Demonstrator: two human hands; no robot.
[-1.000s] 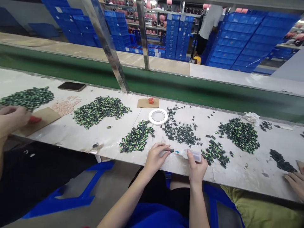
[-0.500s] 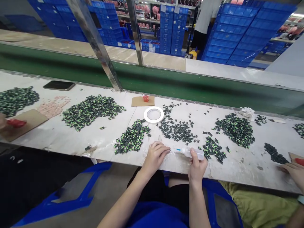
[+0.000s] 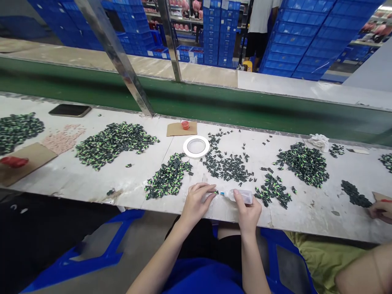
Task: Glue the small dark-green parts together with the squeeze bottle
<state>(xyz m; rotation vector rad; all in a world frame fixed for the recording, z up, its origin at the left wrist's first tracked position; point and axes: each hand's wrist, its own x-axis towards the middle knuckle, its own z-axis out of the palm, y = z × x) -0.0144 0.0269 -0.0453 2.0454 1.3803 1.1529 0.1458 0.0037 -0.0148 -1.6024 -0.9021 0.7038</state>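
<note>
Between thumb and fingers, my left hand (image 3: 197, 201) pinches a small dark part (image 3: 217, 192) over the white tabletop. My right hand (image 3: 248, 210) is closed around a clear squeeze bottle (image 3: 244, 196) with a blue needle tip (image 3: 222, 193), which points left at the dark part, close to it. Just beyond my hands lies a loose spread of small black parts (image 3: 231, 167). A heap of black-and-green parts (image 3: 168, 177) is left of them, and a smaller group of black-and-green parts (image 3: 274, 190) lies to the right of the bottle.
A white tape roll (image 3: 196, 147) and a red cup (image 3: 185, 125) on cardboard (image 3: 173, 130) lie farther back. Larger heaps (image 3: 116, 143) sit to both sides. A co-worker's hand (image 3: 381, 210) is at far right. A metal post (image 3: 119, 61) rises behind the table.
My right hand has shifted left with the bottle, bringing the needle tip closer to my left fingers. The dark part now shows at my left fingertips. The camera view has moved slightly.
</note>
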